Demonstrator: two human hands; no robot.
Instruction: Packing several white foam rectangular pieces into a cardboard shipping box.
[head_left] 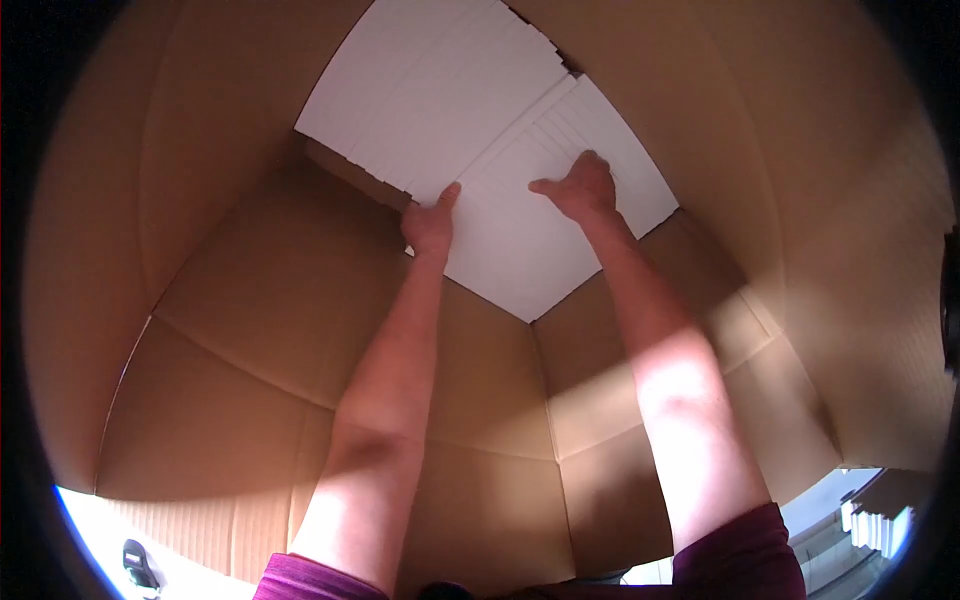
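Deep inside a large brown cardboard box lie flat white cardboard pieces (430,90), stacked with their edges in close rows. My left hand (428,230) is closed over the left edge of the nearer white stack (520,255), its thumb on top and its other fingers mostly hidden past the edge. On the upper face of that same stack rests my right hand (585,188). Its thumb stretches to the left, apart from the bent fingers, and nothing shows between them.
Tall brown box walls (850,200) surround both arms, with a creased near wall (480,400) below them. A dark gap (350,190) runs along the stack's left side. Outside the box, a black object (138,565) shows at lower left and stacked pale items (875,525) at lower right.
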